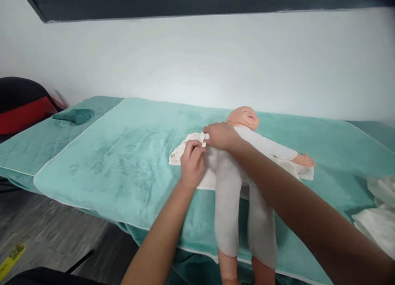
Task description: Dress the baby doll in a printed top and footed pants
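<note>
A baby doll (227, 194) in a white suit lies face up, with its feet toward me. Under its torso a white printed baby garment (176, 156) is spread, reaching out on both sides. My left hand (194, 161) pinches bunched white cloth of this garment beside the doll. My right hand (222, 136) has its fingers closed on the same bunch, over the doll's chest and side. The doll's arm on that side is hidden by my hands and the cloth. Its other arm, sleeved in white, stretches out to the right with a bare hand (304, 159).
A green plush cover (117, 161) lies over the bed, which stands against a white wall (197, 59). Crumpled white material (378, 223) sits at the right edge. A black and red chair (27, 108) is at the left, and a dark panel (197, 1) hangs above.
</note>
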The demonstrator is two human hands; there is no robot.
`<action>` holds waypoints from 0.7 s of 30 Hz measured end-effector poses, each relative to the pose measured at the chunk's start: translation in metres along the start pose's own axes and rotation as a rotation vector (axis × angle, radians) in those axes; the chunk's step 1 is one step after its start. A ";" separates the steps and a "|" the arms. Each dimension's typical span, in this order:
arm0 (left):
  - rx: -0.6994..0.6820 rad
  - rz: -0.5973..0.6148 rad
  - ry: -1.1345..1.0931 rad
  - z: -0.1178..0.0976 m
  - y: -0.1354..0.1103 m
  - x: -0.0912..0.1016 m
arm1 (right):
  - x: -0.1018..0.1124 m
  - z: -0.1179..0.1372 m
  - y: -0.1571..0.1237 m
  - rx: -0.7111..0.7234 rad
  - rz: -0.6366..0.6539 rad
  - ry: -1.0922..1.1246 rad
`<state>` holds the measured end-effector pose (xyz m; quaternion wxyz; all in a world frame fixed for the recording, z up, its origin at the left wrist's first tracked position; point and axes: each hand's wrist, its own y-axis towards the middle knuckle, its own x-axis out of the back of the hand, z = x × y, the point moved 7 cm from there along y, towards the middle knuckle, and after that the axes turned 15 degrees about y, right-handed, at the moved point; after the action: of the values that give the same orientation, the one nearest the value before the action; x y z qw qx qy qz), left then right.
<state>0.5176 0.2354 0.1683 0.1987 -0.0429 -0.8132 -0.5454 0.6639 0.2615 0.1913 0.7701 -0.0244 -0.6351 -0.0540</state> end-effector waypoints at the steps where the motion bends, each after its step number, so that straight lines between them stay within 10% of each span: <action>1: -0.003 0.008 -0.012 -0.006 0.000 -0.003 | 0.000 0.000 0.000 0.010 0.000 -0.019; 13: 0.227 0.096 -0.192 -0.059 0.017 -0.020 | 0.018 -0.009 -0.013 -0.006 0.026 0.198; 17: 0.268 0.143 -0.235 -0.062 0.016 -0.008 | 0.047 -0.045 -0.051 0.045 -0.504 0.621; 21: 0.613 0.185 -0.297 -0.042 0.017 -0.011 | 0.043 -0.115 -0.119 -0.282 -1.041 0.734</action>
<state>0.5441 0.2059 0.1932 0.1303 -0.1336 -0.9517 -0.2436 0.7705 0.1286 0.2080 0.7997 0.2057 -0.2464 -0.5073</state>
